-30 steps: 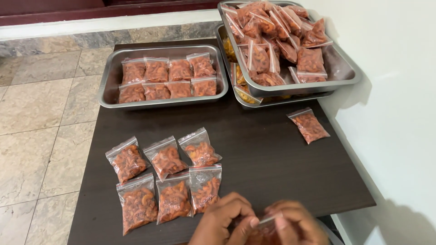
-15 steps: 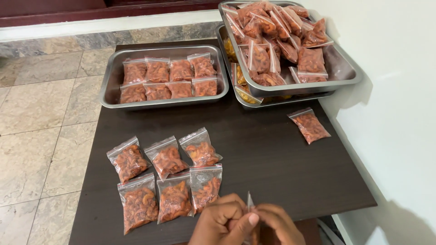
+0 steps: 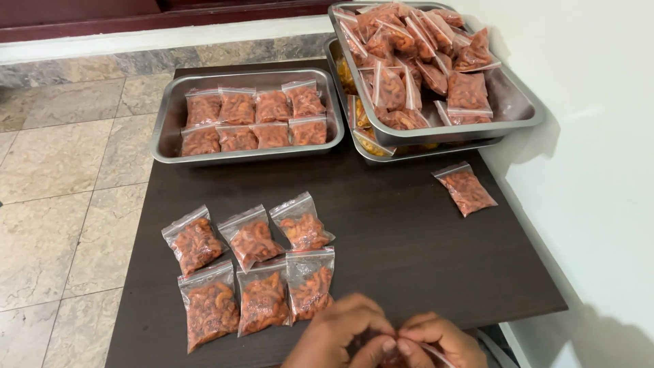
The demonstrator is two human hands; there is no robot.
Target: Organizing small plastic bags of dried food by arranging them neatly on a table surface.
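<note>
At the bottom edge my left hand (image 3: 340, 334) and my right hand (image 3: 436, 339) meet, fingers pinched together on a small clear zip bag of orange-red snack (image 3: 381, 344), mostly hidden between them. Just left of my hands, several filled bags (image 3: 252, 269) lie in two rows on the dark brown table (image 3: 402, 238). One single bag (image 3: 465, 189) lies apart near the table's right edge.
A steel tray (image 3: 170, 129) at the back holds two rows of filled bags. At the back right, a steel tray heaped with bags (image 3: 518, 109) is stacked on another tray. A white wall runs along the right; tiled floor lies to the left.
My hands have drawn closer together and lower in view. The bag's clear top edge, visible between my fingers earlier, is now mostly covered.
</note>
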